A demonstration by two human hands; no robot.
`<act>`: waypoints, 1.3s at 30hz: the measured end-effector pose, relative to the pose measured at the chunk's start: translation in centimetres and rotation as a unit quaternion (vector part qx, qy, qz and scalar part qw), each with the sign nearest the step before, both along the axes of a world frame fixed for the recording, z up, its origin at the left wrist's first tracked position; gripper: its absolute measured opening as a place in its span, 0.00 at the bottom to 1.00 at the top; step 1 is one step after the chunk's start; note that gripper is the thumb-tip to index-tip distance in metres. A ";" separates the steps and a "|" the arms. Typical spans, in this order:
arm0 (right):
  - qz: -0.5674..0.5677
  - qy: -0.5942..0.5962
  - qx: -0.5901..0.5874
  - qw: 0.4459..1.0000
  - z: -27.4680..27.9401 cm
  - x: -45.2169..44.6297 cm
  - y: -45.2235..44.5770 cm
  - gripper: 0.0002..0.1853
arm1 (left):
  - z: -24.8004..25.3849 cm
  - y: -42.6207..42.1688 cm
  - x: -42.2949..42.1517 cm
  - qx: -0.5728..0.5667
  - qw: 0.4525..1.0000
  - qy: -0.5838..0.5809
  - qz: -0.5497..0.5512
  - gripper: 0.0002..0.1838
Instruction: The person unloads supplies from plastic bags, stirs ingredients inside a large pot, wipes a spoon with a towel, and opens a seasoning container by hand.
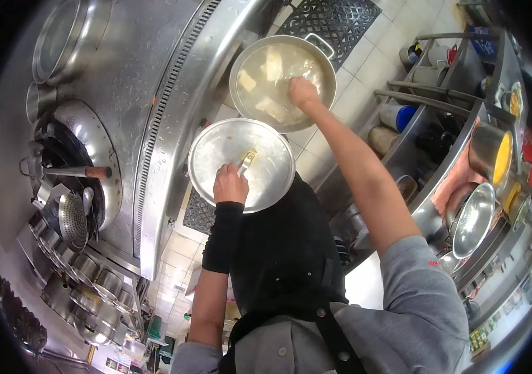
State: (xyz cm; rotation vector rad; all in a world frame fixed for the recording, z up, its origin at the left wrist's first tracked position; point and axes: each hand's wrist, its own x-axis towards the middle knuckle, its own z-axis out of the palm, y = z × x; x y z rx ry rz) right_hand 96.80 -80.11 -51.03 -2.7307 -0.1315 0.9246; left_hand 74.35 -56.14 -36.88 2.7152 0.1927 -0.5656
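Note:
A large metal pot (260, 53) of cloudy liquid stands at the upper middle, with several pale blocks (274, 64) in the liquid. My right hand (304, 93) reaches over the pot, its fingers bent down at the liquid's surface; the fingertips and anything in them are hidden. Just below the pot, a round metal lid (216, 146) overlaps its near edge. My left hand (231, 185) has its fingers wrapped round the lid's handle (248, 161), below and left of the pot. A black sleeve covers my left wrist.
A steel counter (116, 56) with a slotted drain runs along the left. On it sits a wok (95, 137) with a strainer (73, 218) and ladles. Shelves (397, 93) with pots stand at right, beside a metal bowl (473, 220). Black mats (325, 25) lie on the tiled floor.

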 end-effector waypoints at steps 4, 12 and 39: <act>-0.012 -0.016 -0.002 1.000 1.4 0.1 1.0 0.17 | 0.3 0.3 0.1 0.006 1.000 0.001 0.005 0.12; 0.143 -0.054 0.026 0.988 0.2 0.5 1.5 0.15 | 0.8 0.7 0.5 0.001 0.999 0.013 0.032 0.12; 0.104 -0.008 0.025 0.994 -1.7 3.6 2.4 0.16 | 1.2 -0.4 1.9 -0.016 0.999 0.009 0.029 0.13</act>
